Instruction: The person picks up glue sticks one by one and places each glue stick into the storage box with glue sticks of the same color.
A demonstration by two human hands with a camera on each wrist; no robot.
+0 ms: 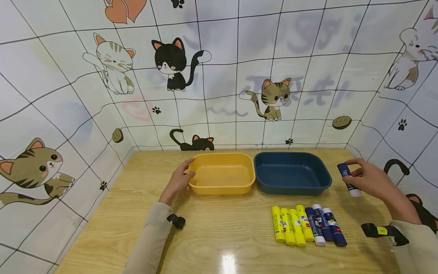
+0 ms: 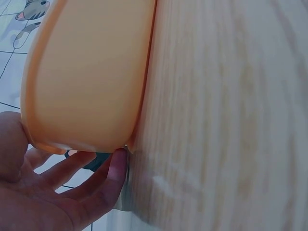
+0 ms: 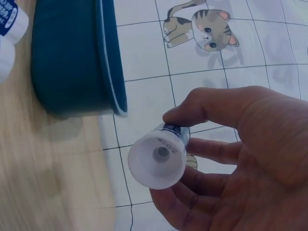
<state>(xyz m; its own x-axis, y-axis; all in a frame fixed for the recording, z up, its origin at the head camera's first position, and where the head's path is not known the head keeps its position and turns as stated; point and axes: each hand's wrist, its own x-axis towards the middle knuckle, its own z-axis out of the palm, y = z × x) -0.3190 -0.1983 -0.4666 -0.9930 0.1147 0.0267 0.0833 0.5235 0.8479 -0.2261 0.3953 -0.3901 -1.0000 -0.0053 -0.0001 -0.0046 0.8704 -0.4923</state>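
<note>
At the left end of a yellow plastic basin [image 1: 222, 190], my left hand [image 1: 179, 179] grips the rim, thumb over the edge and fingers along the outer wall. The left wrist view shows fingertips [image 2: 118, 163] against the basin's end. My right hand [image 1: 371, 179] pinches a dark blue glue stick [image 1: 348, 180] above the table, right of a dark blue basin [image 1: 292, 189]. Its white end [image 3: 156, 161] faces the right wrist camera. In front of the blue basin lie several yellow glue sticks [image 1: 288, 226] and several dark blue ones [image 1: 334, 227], side by side in a row.
The two basins stand side by side at the back of the wooden table [image 1: 219, 224]. Behind and beside them rises a white wall covering [image 1: 222, 83] with a grid and cartoon cats. Both wrists wear black straps.
</note>
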